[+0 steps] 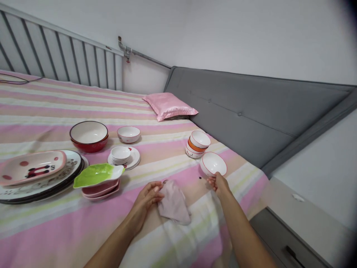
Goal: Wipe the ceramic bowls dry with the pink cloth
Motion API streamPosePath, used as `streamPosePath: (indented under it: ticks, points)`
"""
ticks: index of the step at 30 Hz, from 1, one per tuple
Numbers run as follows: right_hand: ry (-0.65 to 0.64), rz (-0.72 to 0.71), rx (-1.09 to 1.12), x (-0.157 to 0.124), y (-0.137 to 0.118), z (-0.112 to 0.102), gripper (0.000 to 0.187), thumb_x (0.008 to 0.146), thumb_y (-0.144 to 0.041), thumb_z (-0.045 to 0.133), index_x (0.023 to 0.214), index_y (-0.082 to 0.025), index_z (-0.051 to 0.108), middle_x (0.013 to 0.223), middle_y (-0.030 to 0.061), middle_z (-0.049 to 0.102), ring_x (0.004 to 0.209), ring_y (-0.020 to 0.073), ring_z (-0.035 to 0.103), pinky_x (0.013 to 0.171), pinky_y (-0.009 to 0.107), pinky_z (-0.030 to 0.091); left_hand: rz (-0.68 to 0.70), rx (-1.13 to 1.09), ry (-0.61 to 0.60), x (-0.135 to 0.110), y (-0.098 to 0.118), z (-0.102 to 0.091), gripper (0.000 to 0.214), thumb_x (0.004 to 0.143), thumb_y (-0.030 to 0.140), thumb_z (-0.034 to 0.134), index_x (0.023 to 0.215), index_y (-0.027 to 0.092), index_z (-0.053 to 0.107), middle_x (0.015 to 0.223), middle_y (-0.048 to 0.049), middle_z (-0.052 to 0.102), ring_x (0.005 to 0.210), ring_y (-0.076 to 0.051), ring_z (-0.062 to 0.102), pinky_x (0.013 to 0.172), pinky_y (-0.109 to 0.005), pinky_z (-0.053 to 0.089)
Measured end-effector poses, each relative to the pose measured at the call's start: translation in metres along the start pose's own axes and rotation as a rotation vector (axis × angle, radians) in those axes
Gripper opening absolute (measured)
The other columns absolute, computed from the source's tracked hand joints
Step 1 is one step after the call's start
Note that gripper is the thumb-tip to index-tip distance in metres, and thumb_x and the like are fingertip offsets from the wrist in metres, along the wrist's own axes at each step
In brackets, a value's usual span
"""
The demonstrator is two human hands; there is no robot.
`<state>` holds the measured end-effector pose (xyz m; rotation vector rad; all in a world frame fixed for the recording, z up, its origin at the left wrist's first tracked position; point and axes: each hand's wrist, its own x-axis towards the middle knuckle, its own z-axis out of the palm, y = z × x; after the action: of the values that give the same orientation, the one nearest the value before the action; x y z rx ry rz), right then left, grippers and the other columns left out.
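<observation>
A white bowl with a thin red rim [213, 163] is tilted in my right hand [219, 184], whose fingers close on its near edge. Beside it stands a short stack of bowls [198, 143], white on top with an orange one beneath. My left hand [147, 197] pinches the edge of a crumpled pale pink cloth [174, 204], which hangs just over the striped bedspread. The fingertips at the cloth are partly hidden by its folds. A small dark speck [200, 178] lies on the bedspread between my hands.
Left of my hands are stacked pink dishes under a green leaf-shaped dish [97, 175], large oval plates [75, 160], red bowls [89, 147], small saucers with little bowls [135, 158], and a white bowl [128, 134]. A pink pillow [170, 105] lies near the grey headboard [223, 104]. A dark nightstand [279, 238] stands right.
</observation>
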<state>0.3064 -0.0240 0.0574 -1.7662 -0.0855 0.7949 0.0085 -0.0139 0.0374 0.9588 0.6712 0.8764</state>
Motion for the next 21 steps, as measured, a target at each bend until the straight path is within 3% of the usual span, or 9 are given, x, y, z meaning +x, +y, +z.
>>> streamPosePath:
  ticks: [4, 9, 16, 21]
  points:
    - [0.026, -0.012, 0.0, 0.02, 0.0, 0.002, 0.022, 0.085, -0.023, 0.04, 0.069, -0.014, 0.052, 0.053, 0.0037, 0.057, 0.039, 0.0072, 0.05, 0.034, 0.014, 0.031, 0.0, 0.001, -0.011, -0.001, 0.001, 0.0, 0.031, 0.085, 0.043, 0.056, 0.105, 0.019, 0.058, 0.11, -0.0067, 0.057, 0.089, -0.018, 0.057, 0.085, -0.032, 0.042]
    - [-0.027, 0.041, -0.042, 0.032, 0.001, 0.007, 0.024, 0.086, -0.027, 0.04, 0.071, -0.013, 0.052, 0.05, 0.0056, 0.057, 0.034, 0.0069, 0.045, 0.03, 0.013, 0.019, 0.0, 0.011, -0.017, -0.001, 0.001, -0.001, 0.03, 0.086, 0.043, 0.055, 0.105, 0.02, 0.058, 0.116, -0.0069, 0.056, 0.089, -0.018, 0.057, 0.086, -0.032, 0.041]
    - [-0.086, 0.021, -0.056, 0.041, 0.002, 0.007, 0.033, 0.092, -0.035, 0.034, 0.075, -0.012, 0.052, 0.05, 0.0042, 0.057, 0.03, 0.0039, 0.039, 0.03, 0.012, 0.02, -0.013, 0.001, 0.001, 0.0, 0.0, -0.001, 0.03, 0.083, 0.044, 0.057, 0.102, 0.021, 0.06, 0.103, -0.0048, 0.06, 0.087, -0.019, 0.057, 0.083, -0.031, 0.042]
    - [-0.099, 0.029, -0.039, 0.045, 0.005, 0.011, 0.038, 0.095, -0.039, 0.031, 0.079, -0.012, 0.052, 0.054, 0.0042, 0.059, 0.035, 0.0055, 0.047, 0.03, 0.011, 0.023, -0.006, -0.005, 0.009, -0.001, -0.001, -0.001, 0.032, 0.08, 0.046, 0.06, 0.1, 0.021, 0.062, 0.104, -0.0048, 0.061, 0.086, -0.018, 0.057, 0.083, -0.031, 0.042]
